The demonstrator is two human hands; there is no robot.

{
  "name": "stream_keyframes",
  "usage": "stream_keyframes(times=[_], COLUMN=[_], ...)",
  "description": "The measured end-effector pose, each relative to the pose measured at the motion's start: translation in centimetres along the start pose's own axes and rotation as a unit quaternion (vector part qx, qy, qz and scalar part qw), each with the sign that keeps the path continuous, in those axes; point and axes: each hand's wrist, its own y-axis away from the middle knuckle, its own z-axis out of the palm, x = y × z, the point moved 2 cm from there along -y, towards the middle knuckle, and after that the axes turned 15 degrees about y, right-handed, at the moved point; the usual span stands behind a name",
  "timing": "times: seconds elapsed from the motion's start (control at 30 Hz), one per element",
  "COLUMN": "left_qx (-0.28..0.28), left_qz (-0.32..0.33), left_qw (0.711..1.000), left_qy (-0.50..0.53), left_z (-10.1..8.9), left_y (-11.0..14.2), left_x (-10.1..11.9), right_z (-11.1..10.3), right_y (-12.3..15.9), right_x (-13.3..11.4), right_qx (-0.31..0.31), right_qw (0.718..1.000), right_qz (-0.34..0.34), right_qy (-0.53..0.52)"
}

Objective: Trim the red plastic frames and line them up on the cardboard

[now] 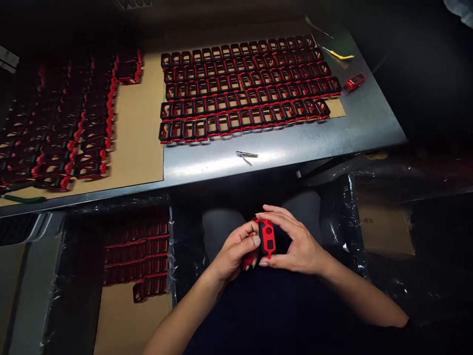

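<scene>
- Our left hand [236, 249] and right hand [295, 244] both grip one red-and-black frame piece [266, 239] over our lap, below the tabletop [281, 148] edge
- We see small metal tweezers [246, 156] lying on the bare tabletop just above
- Beyond them, rows of matching frames [244, 88] sit on cardboard [136, 133]
- A lone frame [355, 82] lies at the right, apart from the rows

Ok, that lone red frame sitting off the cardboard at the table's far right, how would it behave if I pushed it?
The lone red frame looks like a hollow moulded shell, so probably light and stiff. It lies low on the smooth grey table, so it would likely slide, not roll or tip. It sits near the table's edge, so a firm push might send it off.
</scene>
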Motion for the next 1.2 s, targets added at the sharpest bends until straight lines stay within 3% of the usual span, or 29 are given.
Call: stream_keyframes(times=[0.13, 0.23, 0.37, 0.43, 0.53, 0.6, 0.67, 0.77, 0.87, 0.97, 1.07, 1.2], left_qx=[-0.051, -0.048, -0.025, -0.016, -0.020, -0.024, -0.022, -0.021, -0.035, -0.051, -0.043, 0.034], left_qz=[-0.017, -0.019, 0.010, 0.033, 0.045, 0.047, 0.045, 0.032, 0.029, 0.038, 0.067, 0.146], left_qw=[0.998, 0.997, 0.996, 0.991, 0.982, 0.973, 0.964, 0.956, 0.949, 0.937, 0.920, 0.910], left_qy=[-0.040, -0.053, -0.090, -0.125, -0.184, -0.226, -0.261, -0.292, -0.313, -0.344, -0.384, -0.386], left_z=[-0.2, -0.2, -0.2, -0.2, -0.3, -0.2, -0.1, 0.0, 0.0, -0.2, -0.7, -1.5], left_y=[0.3, 0.5, 1.0, 1.3, 1.5, 1.6, 1.6, 1.7, 2.0, 2.1, 1.9, 1.8], left_x=[-0.1, 0.0, 0.4, 0.7, 1.1, 1.4, 1.7, 2.0, 2.2, 2.2, 2.1, 2.0], right_z=[0.4, 0.3, -0.4, -0.6, -0.1, 0.4, 0.9, 1.3, 1.3, 1.4, 1.3, 0.7], right_y=[0.2, 0.5, 1.2, 1.7, 2.1, 2.0, 1.8, 1.4, 1.2, 1.1, 1.0, 1.3], right_x=[-0.1, -0.2, 0.5, 1.2, 1.5, 1.1, 0.6, -0.1, -0.3, -0.3, -0.4, -0.7], right_qx=[0.002, -0.007, -0.022, -0.030, -0.075, -0.109, -0.125, -0.121, -0.113, -0.112, -0.120, -0.117], right_qw=[1.000, 1.000, 0.988, 0.952, 0.857, 0.802, 0.768, 0.744, 0.741, 0.758, 0.789, 0.856], right_qz=[-0.003, 0.003, 0.092, 0.177, 0.288, 0.334, 0.361, 0.384, 0.397, 0.398, 0.389, 0.323], right_qy=[-0.006, -0.019, -0.123, -0.246, -0.420, -0.483, -0.514, -0.533, -0.530, -0.504, -0.461, -0.386])
